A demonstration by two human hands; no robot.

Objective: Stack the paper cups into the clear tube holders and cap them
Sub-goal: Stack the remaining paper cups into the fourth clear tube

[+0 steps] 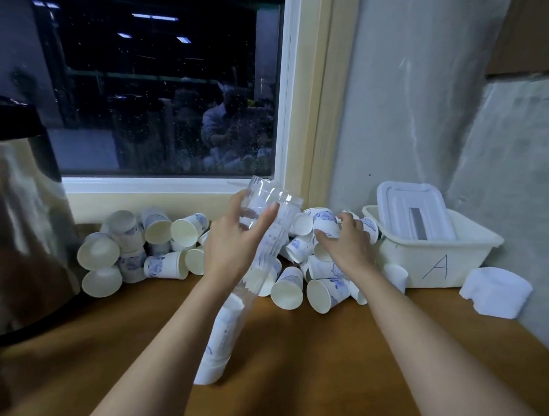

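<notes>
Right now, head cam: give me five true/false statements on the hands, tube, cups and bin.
1. The left hand grips the clear tube. True.
2. The clear tube holds nothing. False: stacked cups fill its lower part.
3. The right hand reaches into the pile of loose cups, fingers curled round one cup. True.
4. The white bin is marked B. False: it is marked A.
5. The lid lies flat on the table beside the white bin. False: it rests tilted inside the bin.
</notes>
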